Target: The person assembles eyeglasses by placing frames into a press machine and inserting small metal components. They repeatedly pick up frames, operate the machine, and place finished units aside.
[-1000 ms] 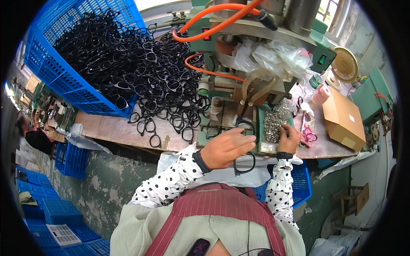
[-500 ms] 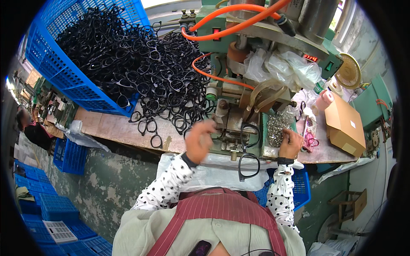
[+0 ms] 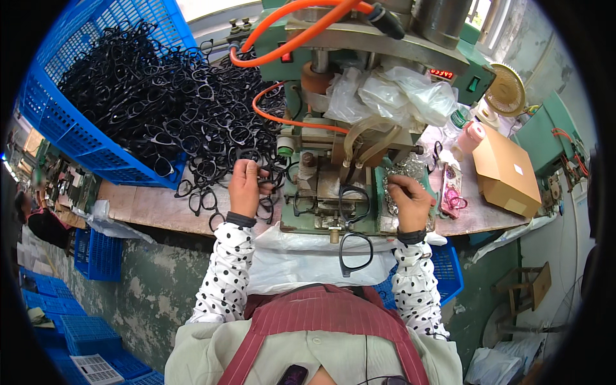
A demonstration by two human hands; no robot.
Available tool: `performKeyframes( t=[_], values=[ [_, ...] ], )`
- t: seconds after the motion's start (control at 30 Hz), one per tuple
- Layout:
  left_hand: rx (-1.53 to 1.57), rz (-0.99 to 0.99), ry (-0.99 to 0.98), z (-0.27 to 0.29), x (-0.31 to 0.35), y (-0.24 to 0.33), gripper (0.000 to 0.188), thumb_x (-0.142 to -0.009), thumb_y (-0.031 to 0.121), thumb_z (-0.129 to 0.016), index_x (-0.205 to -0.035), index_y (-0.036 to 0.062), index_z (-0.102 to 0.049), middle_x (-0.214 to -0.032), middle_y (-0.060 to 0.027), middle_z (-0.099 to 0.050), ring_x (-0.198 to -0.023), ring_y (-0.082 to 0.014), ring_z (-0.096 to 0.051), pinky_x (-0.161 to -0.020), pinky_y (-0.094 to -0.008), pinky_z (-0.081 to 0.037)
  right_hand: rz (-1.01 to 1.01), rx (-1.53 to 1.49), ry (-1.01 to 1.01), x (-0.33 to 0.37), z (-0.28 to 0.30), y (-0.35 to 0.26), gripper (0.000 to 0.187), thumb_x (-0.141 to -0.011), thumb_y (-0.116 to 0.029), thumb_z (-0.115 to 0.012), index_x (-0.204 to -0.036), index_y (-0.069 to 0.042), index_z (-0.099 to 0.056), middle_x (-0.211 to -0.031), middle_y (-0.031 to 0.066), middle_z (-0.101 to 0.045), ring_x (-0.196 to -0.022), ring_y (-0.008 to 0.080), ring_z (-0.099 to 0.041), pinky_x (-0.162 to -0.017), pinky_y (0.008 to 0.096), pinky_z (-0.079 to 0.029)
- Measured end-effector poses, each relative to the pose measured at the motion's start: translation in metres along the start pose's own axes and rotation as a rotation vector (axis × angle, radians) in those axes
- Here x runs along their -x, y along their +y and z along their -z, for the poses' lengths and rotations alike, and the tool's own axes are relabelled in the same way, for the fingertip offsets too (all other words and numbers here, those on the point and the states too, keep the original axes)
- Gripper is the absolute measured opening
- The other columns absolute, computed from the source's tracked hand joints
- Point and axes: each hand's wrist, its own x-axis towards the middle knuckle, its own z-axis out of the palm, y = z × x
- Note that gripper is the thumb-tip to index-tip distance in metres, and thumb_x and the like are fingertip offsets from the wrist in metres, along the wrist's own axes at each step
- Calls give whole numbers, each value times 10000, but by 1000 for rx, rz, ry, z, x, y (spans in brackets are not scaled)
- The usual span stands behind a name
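Observation:
My left hand (image 3: 245,187) is at the near edge of a heap of black eyeglass frames (image 3: 212,109). Its fingers are bent around part of one frame, though the fingertips are partly hidden. Over a tray of small shiny metal parts (image 3: 393,206) is my right hand (image 3: 414,202), with thumb and fingers pinched together. Whatever sits in that pinch is too small to make out. Between my hands, a black eyeglass frame (image 3: 357,251) hangs down the front of the green press machine (image 3: 301,221). Another dark frame (image 3: 303,206) lies at the machine's left side.
A large blue crate (image 3: 83,131) spills frames onto the bench (image 3: 138,191). Orange hoses (image 3: 301,38) and plastic bags (image 3: 398,96) are above the work area. On the right are a cardboard box (image 3: 507,170), a pink bottle (image 3: 471,136) and a fan (image 3: 505,90). Another person (image 3: 48,224) is far left.
My left hand has moved left from the machine's edge to the heap of frames. My right hand stays by the metal parts, its fingers now further over them. The whole view has shifted slightly.

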Motion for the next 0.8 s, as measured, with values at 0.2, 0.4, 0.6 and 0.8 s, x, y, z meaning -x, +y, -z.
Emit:
performKeyframes(
  t=[0.2, 0.4, 0.6, 0.8],
  values=[
    [-320, -348, 79, -9, 18, 21, 349, -965, 92, -482, -1306, 73, -413, -793, -48, -577, -665, -112, -553, -598, -234, -446, -36, -97, -108, 5, -34, -44, 367, -757, -5, -698, -1091, 21, -549, -850, 70, -666, -752, 90, -579, -715, 232, -454],
    [-560, -683, 132, -24, 48, 46, 170, -857, 36, -590, -1021, 34, -638, -906, -104, -631, -825, -297, -592, -801, -376, -458, -30, -51, -138, 12, -38, -55, 472, -728, -38, -730, -1129, 4, -485, -819, 78, -672, -751, 99, -577, -711, 254, -450],
    [-570, -1086, -114, -47, 65, 65, 286, -801, 14, -634, -1085, 46, -627, -1027, -87, -639, -946, -242, -611, -952, -434, -411, -9, 52, -89, 14, -45, -50, 509, -707, -71, -750, -1131, 12, -481, -788, 72, -671, -736, 102, -566, -697, 250, -443],
    [-507, -1165, -211, -53, 71, 64, 353, -769, 0, -677, -1111, 72, -630, -1078, -90, -635, -964, -240, -631, -963, -434, -417, -69, 61, -156, 8, -53, -61, 564, -705, -65, -754, -1173, 26, -452, -799, 79, -667, -746, 100, -574, -675, 234, -444]
  ],
)
